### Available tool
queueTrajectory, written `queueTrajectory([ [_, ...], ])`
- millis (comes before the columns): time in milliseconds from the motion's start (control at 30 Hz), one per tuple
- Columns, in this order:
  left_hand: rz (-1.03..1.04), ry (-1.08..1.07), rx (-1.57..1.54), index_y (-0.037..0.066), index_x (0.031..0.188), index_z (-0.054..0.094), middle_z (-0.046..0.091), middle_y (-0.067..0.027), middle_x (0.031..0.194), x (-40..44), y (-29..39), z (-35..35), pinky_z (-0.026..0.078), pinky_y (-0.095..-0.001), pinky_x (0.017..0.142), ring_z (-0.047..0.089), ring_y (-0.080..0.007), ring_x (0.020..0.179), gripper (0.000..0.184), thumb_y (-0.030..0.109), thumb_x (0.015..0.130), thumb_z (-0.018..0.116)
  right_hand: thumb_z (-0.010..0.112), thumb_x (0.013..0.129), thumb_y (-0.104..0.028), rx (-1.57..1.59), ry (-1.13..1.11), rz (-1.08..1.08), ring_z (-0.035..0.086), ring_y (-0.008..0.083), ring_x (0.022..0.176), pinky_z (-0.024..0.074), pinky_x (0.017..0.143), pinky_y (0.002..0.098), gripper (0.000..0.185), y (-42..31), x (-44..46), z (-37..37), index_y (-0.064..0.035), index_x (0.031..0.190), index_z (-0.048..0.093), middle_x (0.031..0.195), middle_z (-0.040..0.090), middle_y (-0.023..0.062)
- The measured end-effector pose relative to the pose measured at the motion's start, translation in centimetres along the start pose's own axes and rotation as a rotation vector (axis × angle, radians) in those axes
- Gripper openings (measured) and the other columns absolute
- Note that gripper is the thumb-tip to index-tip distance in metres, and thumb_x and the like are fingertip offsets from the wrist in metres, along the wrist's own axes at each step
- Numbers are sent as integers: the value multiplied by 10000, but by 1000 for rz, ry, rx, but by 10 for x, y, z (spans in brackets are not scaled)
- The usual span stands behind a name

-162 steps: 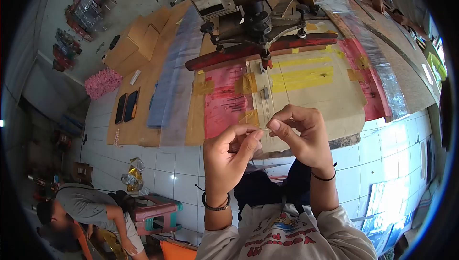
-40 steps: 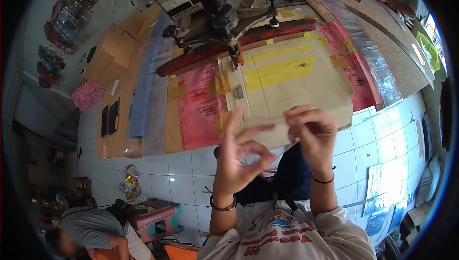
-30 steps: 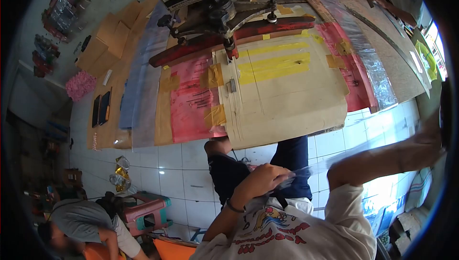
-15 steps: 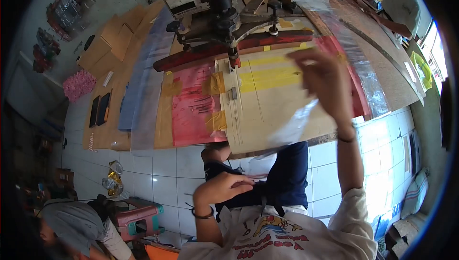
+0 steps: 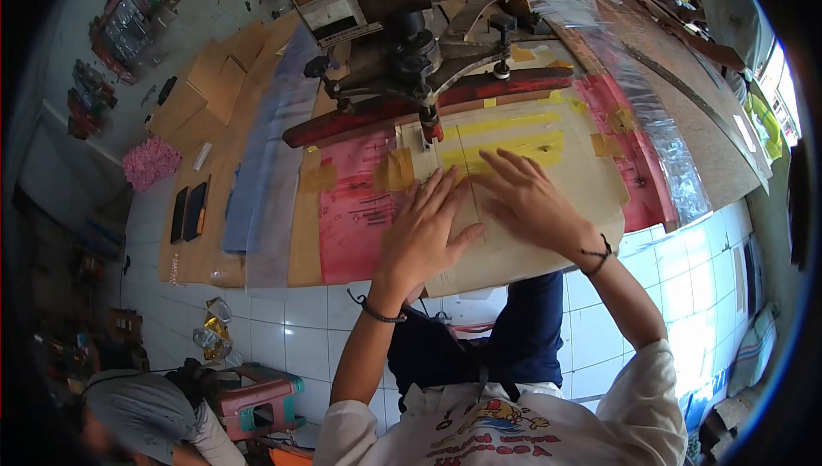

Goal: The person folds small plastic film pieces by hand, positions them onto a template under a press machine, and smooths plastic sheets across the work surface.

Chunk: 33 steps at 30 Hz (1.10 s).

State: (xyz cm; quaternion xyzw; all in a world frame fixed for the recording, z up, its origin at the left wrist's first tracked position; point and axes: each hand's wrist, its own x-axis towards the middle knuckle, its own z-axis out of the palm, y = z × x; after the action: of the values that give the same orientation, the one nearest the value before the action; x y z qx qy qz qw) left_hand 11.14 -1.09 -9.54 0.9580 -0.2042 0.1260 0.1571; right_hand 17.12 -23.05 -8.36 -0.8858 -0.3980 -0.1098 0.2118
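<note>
My left hand [image 5: 431, 230] lies flat on the pale board [image 5: 565, 235], its fingers stretched out over the left edge strip and its thumb apart. Beside it on the right, my right hand [image 5: 535, 209] is spread with its fingertips close to the left hand's; it is slightly blurred. Neither hand visibly holds anything. Strips of yellow tape [image 5: 518, 142] run across the board beyond my fingers. A red sheet [image 5: 347, 247] with dark marks and brown tape patches lies left of the board. Above stands a black press head [image 5: 417, 55] with a long red bar [image 5: 360, 122].
Two dark phones [image 5: 187, 209] lie at the left of the table, near a pink bundle [image 5: 151, 164] and cardboard boxes [image 5: 205, 93]. Another person [image 5: 732, 16] stands at the far right; one more person [image 5: 141, 410] is low at the left by a stool [image 5: 257, 402].
My left hand has risen from my lap onto the board. My right hand has come down and left to join it. The clear film below my right hand no longer shows.
</note>
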Motion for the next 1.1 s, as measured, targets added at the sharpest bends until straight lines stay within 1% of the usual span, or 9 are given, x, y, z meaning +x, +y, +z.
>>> queueTrajectory([
  [33,-6,-9,4,20,1498,482,410,-179,1601,1,-1,0,277,-519,1230,339,-369,1503,712,507,990,593,610,995,-243,-43,-55,-34,359,395,1489,321,1194,552,456,-2,-8,1,-150,1440,574,1577,456,147],
  [67,-13,-21,5,19,1508,470,395,-180,1610,3,-1,-1,272,-518,1232,324,-367,1511,718,508,995,585,552,1033,-311,-30,-90,-11,289,373,1534,215,1241,587,483,-8,-13,2,-141,1485,532,1572,459,156],
  [367,-35,-100,95,-4,1543,402,343,-223,1624,10,-14,-9,176,-531,1263,264,-372,1537,730,474,1016,565,465,1059,-340,-215,-91,-93,302,321,1534,155,1270,558,493,13,15,10,-47,1450,528,1544,491,155],
  [567,89,-114,83,-65,1505,411,382,-250,1584,25,-35,-12,198,-522,1261,311,-393,1506,674,345,1005,603,501,1048,-275,-256,-71,-209,419,348,1466,289,1237,517,454,43,56,18,-6,1410,554,1491,533,198],
  [667,132,-144,12,-92,1489,410,374,-268,1584,32,-33,-10,224,-505,1257,328,-398,1498,659,306,1000,597,528,1032,-236,-108,21,-232,476,351,1418,334,1227,467,434,55,60,35,9,1390,557,1439,573,203],
  [767,112,-148,-59,-133,1466,409,363,-291,1584,40,-32,-14,241,-497,1253,342,-408,1491,670,302,991,596,549,1013,-215,-91,169,-252,562,342,1319,426,1153,433,370,59,59,41,20,1287,636,1372,617,209],
  [967,90,-191,-69,-122,1496,377,341,-288,1600,48,-39,-11,257,-523,1234,340,-426,1489,702,297,980,603,653,933,-118,84,129,-161,632,350,1210,544,998,436,237,52,59,29,-2,1134,699,1295,680,177],
  [1000,84,-199,-57,-120,1495,380,341,-290,1600,48,-38,-12,258,-529,1231,341,-431,1486,697,293,980,602,619,924,-152,76,186,-150,650,310,1183,536,1012,396,241,50,59,30,23,1059,712,1210,708,178],
  [1100,83,-204,-68,-121,1492,386,340,-294,1599,48,-39,-12,264,-539,1226,351,-442,1477,693,287,976,602,618,935,-161,50,199,-163,637,316,1222,526,1041,397,263,51,59,34,31,1094,700,1236,696,195],
])
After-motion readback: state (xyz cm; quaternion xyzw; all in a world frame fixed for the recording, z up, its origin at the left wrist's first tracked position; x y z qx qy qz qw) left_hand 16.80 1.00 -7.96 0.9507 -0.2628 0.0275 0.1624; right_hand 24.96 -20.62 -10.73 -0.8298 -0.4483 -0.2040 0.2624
